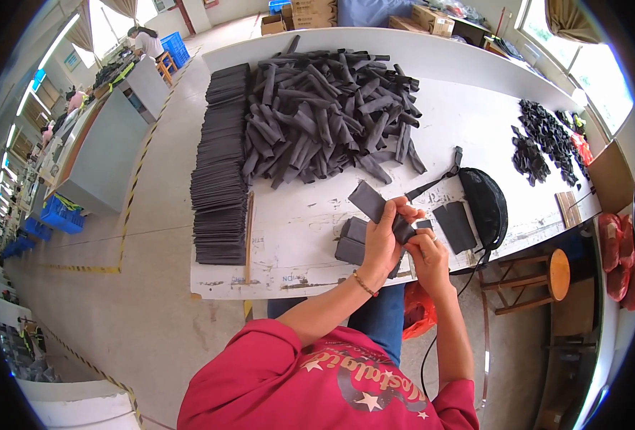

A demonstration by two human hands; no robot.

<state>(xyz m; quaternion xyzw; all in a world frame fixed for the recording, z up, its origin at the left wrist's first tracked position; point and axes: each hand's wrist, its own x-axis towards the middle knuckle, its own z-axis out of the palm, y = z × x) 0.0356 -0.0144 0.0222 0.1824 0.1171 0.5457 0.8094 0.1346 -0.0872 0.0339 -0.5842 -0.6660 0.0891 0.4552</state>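
Note:
Above the near edge of the white table (289, 236), both hands grip one dark grey fabric piece (367, 201). My left hand (383, 240) is closed round its middle, and the far end sticks out flat past the thumb. With its fingertips, my right hand (430, 254) pinches the near end, which is partly hidden by the fingers. Beside my left hand lies a small stack of folded dark pieces (351, 241). A flat dark piece (455, 226) lies right of my right hand, next to a black rounded pouch (485, 208) with a strap and a cord.
A loose heap of dark fabric tubes (324, 115) covers the table's far middle. Left of it runs a long, tightly packed row of flat pieces (220, 165), with a wooden strip (249, 240) alongside. Small black pieces (546, 147) lie far right. A wooden stool (559, 274) stands at right.

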